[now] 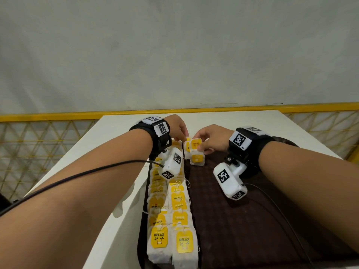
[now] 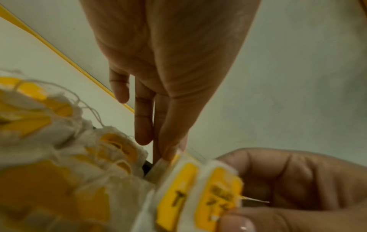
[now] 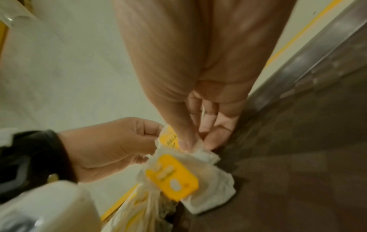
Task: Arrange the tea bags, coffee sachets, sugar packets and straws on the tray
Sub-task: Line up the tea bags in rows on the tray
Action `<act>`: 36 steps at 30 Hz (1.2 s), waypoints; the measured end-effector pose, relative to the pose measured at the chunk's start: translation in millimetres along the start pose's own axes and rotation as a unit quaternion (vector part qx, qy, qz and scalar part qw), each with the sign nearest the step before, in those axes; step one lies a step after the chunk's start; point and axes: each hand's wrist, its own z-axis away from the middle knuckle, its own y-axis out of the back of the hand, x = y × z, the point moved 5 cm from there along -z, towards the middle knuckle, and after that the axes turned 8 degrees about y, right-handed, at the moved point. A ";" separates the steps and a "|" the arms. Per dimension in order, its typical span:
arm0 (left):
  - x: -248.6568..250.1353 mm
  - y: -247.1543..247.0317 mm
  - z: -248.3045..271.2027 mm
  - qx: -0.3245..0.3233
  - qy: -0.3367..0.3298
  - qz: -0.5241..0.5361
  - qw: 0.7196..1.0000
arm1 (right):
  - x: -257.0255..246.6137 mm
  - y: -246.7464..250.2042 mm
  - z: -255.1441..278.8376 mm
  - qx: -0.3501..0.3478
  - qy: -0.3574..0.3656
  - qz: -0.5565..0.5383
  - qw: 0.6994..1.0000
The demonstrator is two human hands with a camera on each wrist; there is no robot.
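Note:
A dark brown tray point(image 1: 233, 230) lies on a white table point(image 1: 120, 129). Two rows of white tea bags with yellow tags point(image 1: 171, 210) run along the tray's left side. At the far end, both hands hold a small bunch of tea bags point(image 1: 195, 150) just above the tray. My left hand point(image 1: 181, 139) pinches the bunch's left edge between thumb and fingers point(image 2: 164, 153). My right hand point(image 1: 200, 147) grips the bunch from the right, thumb on a yellow tag point(image 3: 172, 177). One bag point(image 1: 197, 159) hangs low, touching the tray. No sachets, sugar packets or straws are in view.
A yellow mesh fence point(image 1: 38, 148) with a yellow rail runs behind and beside the table. A black cable point(image 1: 77, 175) crosses my left forearm; another trails over the tray point(image 1: 281, 214) from the right wrist camera. The tray's right part is bare.

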 end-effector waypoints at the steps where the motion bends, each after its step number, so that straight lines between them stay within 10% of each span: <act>1: -0.2 0.6 0.5 0.004 0.002 -0.001 1.000 | -1.5 -1.2 -0.7 0.018 0.003 0.004 1.000; 36: -17.9 22.8 14.1 0.055 0.039 0.010 0.998 | 12.5 -2.1 -5.0 0.091 -0.073 0.007 0.993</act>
